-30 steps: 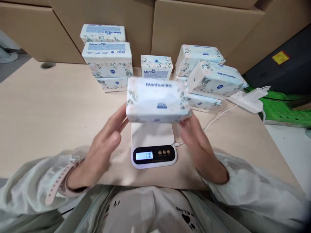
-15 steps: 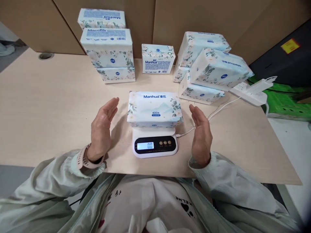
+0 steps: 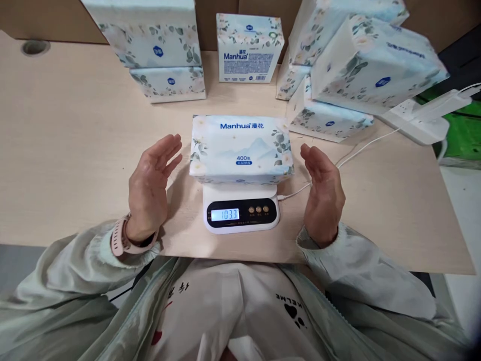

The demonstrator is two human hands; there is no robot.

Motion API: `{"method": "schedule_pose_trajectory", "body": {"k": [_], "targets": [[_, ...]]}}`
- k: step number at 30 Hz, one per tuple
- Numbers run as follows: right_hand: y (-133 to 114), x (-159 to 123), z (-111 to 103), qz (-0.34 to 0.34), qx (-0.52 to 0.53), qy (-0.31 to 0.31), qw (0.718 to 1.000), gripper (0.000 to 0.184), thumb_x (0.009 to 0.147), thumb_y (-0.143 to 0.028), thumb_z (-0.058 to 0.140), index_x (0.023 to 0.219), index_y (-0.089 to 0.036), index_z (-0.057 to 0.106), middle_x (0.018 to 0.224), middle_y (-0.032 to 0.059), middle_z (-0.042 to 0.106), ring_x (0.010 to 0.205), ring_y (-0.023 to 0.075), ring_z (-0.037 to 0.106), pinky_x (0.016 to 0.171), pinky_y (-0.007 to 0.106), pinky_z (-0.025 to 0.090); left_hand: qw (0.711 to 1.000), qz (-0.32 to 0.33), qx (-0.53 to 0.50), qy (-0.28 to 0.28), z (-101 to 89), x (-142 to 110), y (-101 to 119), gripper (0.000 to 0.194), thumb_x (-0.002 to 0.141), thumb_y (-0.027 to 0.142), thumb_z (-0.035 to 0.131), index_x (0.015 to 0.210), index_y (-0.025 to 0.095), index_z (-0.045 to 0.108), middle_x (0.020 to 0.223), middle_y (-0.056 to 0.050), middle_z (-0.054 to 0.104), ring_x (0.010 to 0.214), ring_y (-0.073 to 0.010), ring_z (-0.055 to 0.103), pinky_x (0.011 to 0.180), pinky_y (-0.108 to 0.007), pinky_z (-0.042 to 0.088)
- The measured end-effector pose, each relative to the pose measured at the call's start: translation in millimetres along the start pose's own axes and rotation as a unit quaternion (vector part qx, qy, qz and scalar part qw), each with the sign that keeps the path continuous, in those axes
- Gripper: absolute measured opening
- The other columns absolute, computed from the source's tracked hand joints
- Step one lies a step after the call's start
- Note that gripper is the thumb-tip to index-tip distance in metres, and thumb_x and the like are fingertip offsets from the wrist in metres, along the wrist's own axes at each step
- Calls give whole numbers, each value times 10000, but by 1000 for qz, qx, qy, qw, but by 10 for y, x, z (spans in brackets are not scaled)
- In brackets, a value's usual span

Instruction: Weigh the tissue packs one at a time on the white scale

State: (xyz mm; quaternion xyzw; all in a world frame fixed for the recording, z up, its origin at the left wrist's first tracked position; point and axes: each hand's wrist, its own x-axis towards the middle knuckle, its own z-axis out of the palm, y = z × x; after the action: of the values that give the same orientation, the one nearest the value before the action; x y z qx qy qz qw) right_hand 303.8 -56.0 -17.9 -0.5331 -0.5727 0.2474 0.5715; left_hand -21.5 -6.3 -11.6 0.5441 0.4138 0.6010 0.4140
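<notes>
A white and pale blue tissue pack [image 3: 241, 148] with flower print lies on a white digital kitchen scale [image 3: 240, 228], hiding most of its platform. The lit display seems to read 103.3. To the left of the pack, my left hand [image 3: 151, 185] hovers with fingers stretched out, apart from it and holding nothing. My right hand [image 3: 323, 193] mirrors it on the other side, also open and not touching the pack. A pink watch band circles my left wrist.
Tissue packs [image 3: 165, 55] are stacked at the back left, and a single pack [image 3: 246, 55] stands at the back middle. More packs [image 3: 376, 70] pile up at the back right, beside a white power strip [image 3: 424, 118]. A white cable [image 3: 361, 150] runs to the scale.
The scale's display has gone from 0.0 to about 103.3. My view has tipped down and closer, while both hands stay open beside the pack.
</notes>
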Motion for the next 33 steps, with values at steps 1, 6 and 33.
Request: {"method": "schedule_pose_trajectory", "body": {"k": [1, 6, 33], "targets": [[-10, 1, -2, -2, -3, -3, 1000, 623, 1086, -690, 477, 1555, -308, 630, 1625, 86, 678, 1633, 382, 545, 1403, 687, 387, 1000, -1, 0, 4, -1, 4, 1, 589, 1078, 712, 554, 1409, 275, 769, 1523, -69, 746, 1501, -370, 658, 1299, -594, 537], [-103, 2, 2, -7, 2, 3, 1000, 525, 1131, -599, 453, 1520, -316, 664, 1600, 64, 689, 1622, 363, 559, 1383, 685, 422, 999, -34, 3, -3, 6, 19, 81, 548, 1055, 754, 582, 1359, 341, 773, 1503, -40, 755, 1487, -365, 663, 1260, -593, 565], [-718, 898, 428, 65, 26, -336, 939, 824, 1061, -748, 547, 1777, -387, 356, 1869, -40, 389, 1803, 309, 216, 1502, 581, 152, 997, 39, -66, 27, 117, 263, 212, 313, 1071, 518, 715, 1192, 270, 863, 1388, -22, 800, 1465, -301, 663, 1280, -438, 545]]}}
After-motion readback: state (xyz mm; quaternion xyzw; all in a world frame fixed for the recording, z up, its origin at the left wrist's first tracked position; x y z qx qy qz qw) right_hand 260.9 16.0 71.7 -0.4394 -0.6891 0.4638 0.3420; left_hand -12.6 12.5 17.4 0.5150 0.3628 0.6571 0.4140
